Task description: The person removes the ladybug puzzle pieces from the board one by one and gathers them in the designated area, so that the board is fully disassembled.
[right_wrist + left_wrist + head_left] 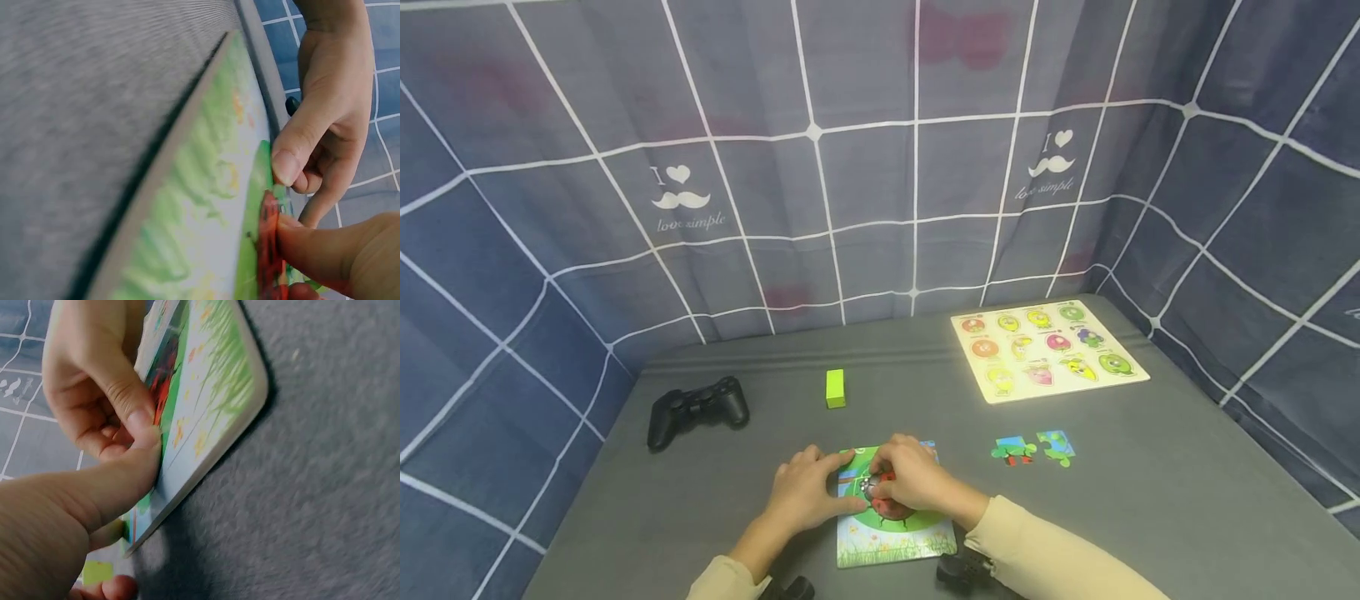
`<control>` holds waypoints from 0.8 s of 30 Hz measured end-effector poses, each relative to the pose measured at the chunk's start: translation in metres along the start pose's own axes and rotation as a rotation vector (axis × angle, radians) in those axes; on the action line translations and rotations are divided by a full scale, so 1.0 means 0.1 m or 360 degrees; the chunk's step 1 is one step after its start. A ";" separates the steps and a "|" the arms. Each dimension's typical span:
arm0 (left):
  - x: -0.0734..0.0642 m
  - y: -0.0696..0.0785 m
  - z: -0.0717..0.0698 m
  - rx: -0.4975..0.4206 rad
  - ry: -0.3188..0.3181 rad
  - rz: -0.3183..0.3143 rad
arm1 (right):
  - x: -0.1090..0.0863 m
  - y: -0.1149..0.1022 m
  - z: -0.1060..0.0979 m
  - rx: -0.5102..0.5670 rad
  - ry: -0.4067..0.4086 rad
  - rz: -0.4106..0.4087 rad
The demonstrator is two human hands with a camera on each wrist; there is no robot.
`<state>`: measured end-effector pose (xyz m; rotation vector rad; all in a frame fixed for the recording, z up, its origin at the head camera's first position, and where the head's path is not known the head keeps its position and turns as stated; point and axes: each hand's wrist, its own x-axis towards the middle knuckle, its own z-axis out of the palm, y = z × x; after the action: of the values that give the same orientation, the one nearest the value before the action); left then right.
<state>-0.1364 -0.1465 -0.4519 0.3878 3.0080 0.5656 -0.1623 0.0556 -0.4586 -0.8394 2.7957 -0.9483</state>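
A ladybug jigsaw puzzle board point(895, 546) lies on the table in front of me, a red ladybug on green at its middle. My left hand point(805, 492) rests at the board's left side, thumb and index finger stretched apart and touching its face. Over the ladybug, my right hand point(913, 475) has its thumb and fingers curled, pinching what looks like a puzzle piece point(270, 244) with red on it. The fingers hide most of that piece, and I cannot tell whether it sits flush. To the right lie two loose puzzle pieces point(1015, 451).
At the back right is a fruit picture board point(992, 367). A small green block point(836, 389) stands behind the puzzle, and a black game controller point(697, 410) lies to the left. A checked blue-grey curtain point(865, 183) hangs behind the grey tabletop point(1120, 517).
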 end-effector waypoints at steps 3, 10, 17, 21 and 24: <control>-0.03 0.01 -0.01 -0.0008 0.0017 -0.0044 | 0.03 -0.03 0.01 0.0031 -0.0029 0.0043; -0.07 0.04 0.05 -0.0055 0.0126 -0.0148 | 0.10 -0.05 -0.02 0.0031 -0.0066 0.0113; -0.06 0.04 0.08 -0.0093 0.0154 -0.0164 | 0.12 -0.08 -0.05 0.0058 -0.0077 0.0155; -0.07 0.03 0.08 -0.0098 0.0156 -0.0164 | 0.11 -0.12 -0.06 0.0087 -0.0091 0.0168; -0.08 0.02 0.09 -0.0105 0.0152 -0.0174 | 0.11 -0.14 -0.06 0.0113 -0.0098 0.0198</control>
<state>-0.1275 -0.1433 -0.4596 0.1968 3.0669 0.6906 -0.1664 0.0434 -0.4442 -0.6655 2.7084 -0.9782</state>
